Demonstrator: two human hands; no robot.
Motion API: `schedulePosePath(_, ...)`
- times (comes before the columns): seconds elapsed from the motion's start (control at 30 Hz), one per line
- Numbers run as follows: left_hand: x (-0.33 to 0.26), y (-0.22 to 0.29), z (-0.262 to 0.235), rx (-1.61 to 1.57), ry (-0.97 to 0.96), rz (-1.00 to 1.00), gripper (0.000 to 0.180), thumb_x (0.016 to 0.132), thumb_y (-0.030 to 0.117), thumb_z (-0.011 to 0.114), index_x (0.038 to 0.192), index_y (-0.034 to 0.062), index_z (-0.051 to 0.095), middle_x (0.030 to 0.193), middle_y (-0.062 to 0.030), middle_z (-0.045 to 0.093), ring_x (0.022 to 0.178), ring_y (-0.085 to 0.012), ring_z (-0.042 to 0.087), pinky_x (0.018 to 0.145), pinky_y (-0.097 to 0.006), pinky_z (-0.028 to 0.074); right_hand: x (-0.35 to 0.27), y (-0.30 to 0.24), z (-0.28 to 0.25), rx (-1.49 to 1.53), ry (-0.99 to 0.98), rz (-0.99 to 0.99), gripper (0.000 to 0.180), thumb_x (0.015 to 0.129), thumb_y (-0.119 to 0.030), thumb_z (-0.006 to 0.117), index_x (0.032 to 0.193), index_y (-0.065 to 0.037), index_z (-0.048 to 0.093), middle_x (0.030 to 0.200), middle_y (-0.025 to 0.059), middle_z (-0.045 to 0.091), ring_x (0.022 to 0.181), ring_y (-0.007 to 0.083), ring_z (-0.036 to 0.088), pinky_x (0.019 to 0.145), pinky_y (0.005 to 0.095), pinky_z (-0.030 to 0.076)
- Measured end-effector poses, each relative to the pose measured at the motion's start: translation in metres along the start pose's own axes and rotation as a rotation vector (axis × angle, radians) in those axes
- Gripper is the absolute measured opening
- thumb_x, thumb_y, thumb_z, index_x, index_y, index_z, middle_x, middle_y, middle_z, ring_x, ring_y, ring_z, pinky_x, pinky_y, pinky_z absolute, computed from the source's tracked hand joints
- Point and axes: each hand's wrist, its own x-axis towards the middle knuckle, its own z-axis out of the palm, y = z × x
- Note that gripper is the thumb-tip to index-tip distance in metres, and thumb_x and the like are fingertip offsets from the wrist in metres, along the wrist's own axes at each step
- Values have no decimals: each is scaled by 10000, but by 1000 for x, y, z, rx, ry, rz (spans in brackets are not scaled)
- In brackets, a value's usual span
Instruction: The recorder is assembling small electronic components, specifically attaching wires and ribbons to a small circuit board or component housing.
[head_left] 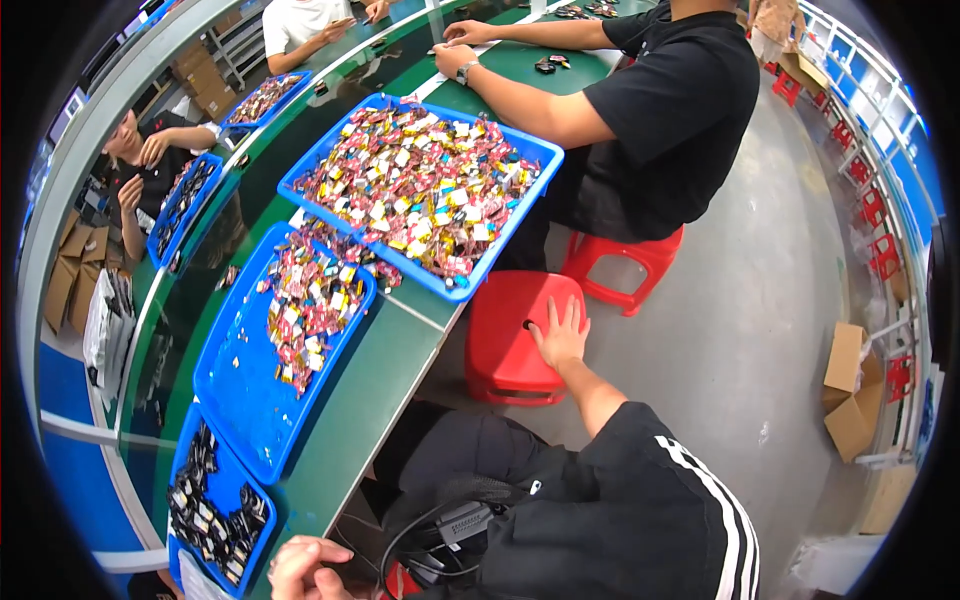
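Observation:
My right hand (pixel 562 338) lies with spread fingers on the seat of a red plastic stool (pixel 505 335), holding nothing. At the lower edge, my left hand (pixel 308 568) is loosely bent, its fingers apart and partly cut off by the frame; nothing shows in it. Closest to it is a small blue tray (pixel 262 520) with black packets (pixel 215 510) inside. Beyond that, a longer blue tray (pixel 235 375) holds a heap of pink and yellow packets (pixel 310 310) along its right side. A larger blue tray (pixel 545 160), piled with similar colourful packets (pixel 420 185), rests farther up the table.
The green worktable (pixel 375 370) runs along my left. A person in black (pixel 680 110) sits ahead on another red stool (pixel 630 265); more people work across the table. Cardboard boxes (pixel 853 390) and stacked red stools (pixel 884 255) line the right side. A black cable (pixel 395 535) hangs near my lap.

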Motion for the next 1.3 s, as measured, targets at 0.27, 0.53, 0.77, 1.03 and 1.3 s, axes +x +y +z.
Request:
schedulePosePath(0.27,63,68,12,-334,-436,357,352,942,95,538,1214,-124,489,788,-256,643,587,-306,616,552,-378,524,-17,5,8,441,148,481,868,825,-602,600,1476,-132,270,1527,250,213,1403,373,261,1056,594,311)
schedulePosePath(0.53,30,137,9,-309,-388,159,257,832,50,604,1027,2,444,827,-226,614,590,-303,584,502,-363,501,-31,97,70,938,-189,424,1066,733,-647,701,1476,-47,227,1373,212,483,1269,355,466,980,536,407)
schedulePosePath(0.77,-32,110,32,-551,-160,478,191,892,231,545,993,122,426,843,-116,620,597,-281,583,523,-372,499,-51,73,14,1239,-430,493,1171,703,-683,705,1533,-144,79,1557,124,231,1427,308,221,1097,576,206)
schedulePosePath(1.03,-24,153,11,-170,-341,478,149,893,179,572,974,63,525,797,-88,595,680,-270,602,587,-355,480,-46,89,50,1310,-453,317,776,832,-544,667,1425,-133,380,1397,99,490,1297,285,433,1035,565,321)
schedulePosePath(1.3,-44,-15,-94,705,302,4,183,961,49,531,1097,-29,623,950,-81,643,867,-145,582,784,-272,454,-50,85,73,1331,-235,411,851,758,-406,793,1394,-10,388,1355,170,510,1246,275,496,1025,396,421)
